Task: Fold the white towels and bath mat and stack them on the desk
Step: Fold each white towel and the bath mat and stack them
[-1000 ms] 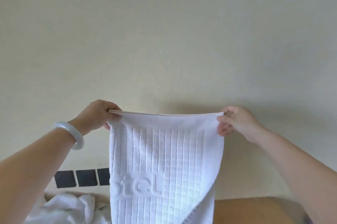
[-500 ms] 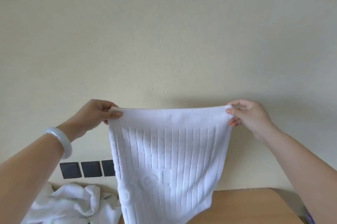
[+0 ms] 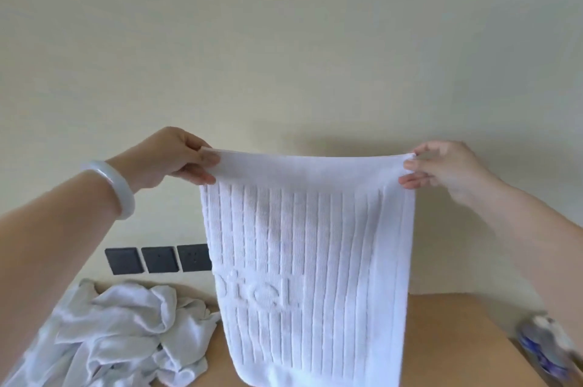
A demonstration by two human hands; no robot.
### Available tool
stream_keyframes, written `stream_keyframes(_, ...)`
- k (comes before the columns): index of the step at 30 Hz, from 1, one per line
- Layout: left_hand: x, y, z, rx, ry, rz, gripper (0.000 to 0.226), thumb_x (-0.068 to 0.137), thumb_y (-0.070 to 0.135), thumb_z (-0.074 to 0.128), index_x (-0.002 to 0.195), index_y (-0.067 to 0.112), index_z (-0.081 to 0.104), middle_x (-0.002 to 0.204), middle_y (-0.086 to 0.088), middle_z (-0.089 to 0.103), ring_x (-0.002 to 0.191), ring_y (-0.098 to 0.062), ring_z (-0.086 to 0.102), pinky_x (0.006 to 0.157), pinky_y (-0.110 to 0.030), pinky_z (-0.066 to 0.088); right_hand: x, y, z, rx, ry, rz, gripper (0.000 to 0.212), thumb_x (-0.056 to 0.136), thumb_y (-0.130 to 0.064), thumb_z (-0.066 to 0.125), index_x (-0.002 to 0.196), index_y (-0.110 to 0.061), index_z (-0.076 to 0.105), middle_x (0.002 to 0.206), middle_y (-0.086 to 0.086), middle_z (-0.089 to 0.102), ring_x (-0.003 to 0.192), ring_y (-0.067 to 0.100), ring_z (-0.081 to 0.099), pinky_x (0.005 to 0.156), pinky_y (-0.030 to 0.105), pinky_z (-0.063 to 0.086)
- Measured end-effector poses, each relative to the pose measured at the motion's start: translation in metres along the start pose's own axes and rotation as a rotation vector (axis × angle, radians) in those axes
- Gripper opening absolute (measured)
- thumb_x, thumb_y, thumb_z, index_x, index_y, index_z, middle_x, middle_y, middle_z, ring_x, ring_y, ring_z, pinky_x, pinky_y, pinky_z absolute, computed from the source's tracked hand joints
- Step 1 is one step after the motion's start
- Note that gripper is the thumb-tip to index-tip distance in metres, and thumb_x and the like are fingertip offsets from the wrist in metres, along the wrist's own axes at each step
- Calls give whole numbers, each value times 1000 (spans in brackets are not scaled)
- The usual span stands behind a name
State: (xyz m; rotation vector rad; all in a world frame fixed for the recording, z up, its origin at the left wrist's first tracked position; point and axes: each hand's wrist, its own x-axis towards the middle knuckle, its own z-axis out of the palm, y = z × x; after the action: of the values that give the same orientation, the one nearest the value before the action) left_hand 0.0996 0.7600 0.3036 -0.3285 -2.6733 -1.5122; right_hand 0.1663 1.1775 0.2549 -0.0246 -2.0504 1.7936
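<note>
Higher in view than half a second ago, the white ribbed cotton bath mat (image 3: 309,244) is now showing its rounded lower corner and more of its raised lettering. It is hanging flat and upright in front of the cream plaster wall (image 3: 284,39), its top hem pulled taut between both hands. The left grip (image 3: 170,156) is pinching the top left corner, thumb over the hem and fingers curled behind it; the right grip (image 3: 441,166) is pinching the top right corner the same way. Long vertical ridges are running down the thick pile, crossed by embossed letters reading "otel". The mat's lower edge is dangling over the tan wooden worktop (image 3: 457,339); whether it is touching cannot be told. A crumpled heap of soft white terry towels (image 3: 120,333) is lying on the worktop's left side, just beside the mat. A smooth pale stone bangle (image 3: 110,188) is circling the left wrist. Three dark square wall sockets (image 3: 157,260) are sitting in a row behind the towels.
</note>
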Motion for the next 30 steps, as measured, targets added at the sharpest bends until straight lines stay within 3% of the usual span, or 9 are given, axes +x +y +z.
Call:
stream_keyframes(3,22,-17,14,-156,-28,-100,20,82,-2,71,101,-9,67,95,-30,70,78,-28,74,66,-21,59,10,16,14,43,4,87,23,86,15,57,103,0,49,69,20,61,47,24,67,45,27,55)
stream_keyframes(6,44,-20,12,-246,30,-74,24,82,-6,69,104,-12,65,106,-32,67,81,-28,74,72,-23,59,24,7,23,50,24,55,27,87,14,56,108,0,46,80,19,57,46,22,67,46,27,56)
stream_keyframes(12,20,12,-13,-250,72,131,21,80,0,71,101,-3,69,109,-26,69,96,-28,71,87,-24,55,5,-27,8,96,14,-85,21,85,9,61,86,-10,51,78,13,56,51,22,69,52,27,57)
stream_keyframes(15,-33,7,-12,-250,40,144,38,64,12,78,98,-2,70,101,-22,72,94,-28,72,85,-23,55,-40,-18,0,133,-68,-81,33,61,-10,77,86,-10,55,68,7,63,56,22,70,53,26,57)
stream_keyframes(18,-94,-41,8,-95,14,80,26,67,9,79,93,11,75,91,-13,75,92,-25,72,89,-28,55,-98,30,-5,104,-109,-8,44,55,-24,74,88,-1,58,72,9,68,68,23,72,60,25,57)
stream_keyframes(21,-160,-125,52,50,-81,-129,24,65,14,87,81,28,77,83,-1,76,87,-16,72,87,-22,49,-162,114,2,47,-137,166,29,67,-6,70,88,8,56,88,14,73,78,22,72,68,19,55)
stream_keyframes(25,-227,-243,111,-16,-164,-331,20,55,12,88,69,20,76,84,-5,76,89,-35,70,79,-31,50,-252,217,17,-80,-197,431,10,78,13,65,83,7,59,82,13,74,84,23,68,65,13,48)
stream_keyframes(28,-265,-294,139,-32,-219,-394,21,58,10,88,65,25,75,73,-7,74,71,-25,66,68,-25,45,-311,254,23,-135,-173,560,14,77,10,71,86,9,60,79,8,74,78,18,65,62,12,47)
stream_keyframes(30,-288,-313,148,-73,-235,-418,23,60,8,88,66,27,75,79,-6,75,68,-18,63,69,-25,46,-342,262,24,-141,-130,622,17,75,8,73,85,9,60,80,9,74,80,19,65,67,18,48)
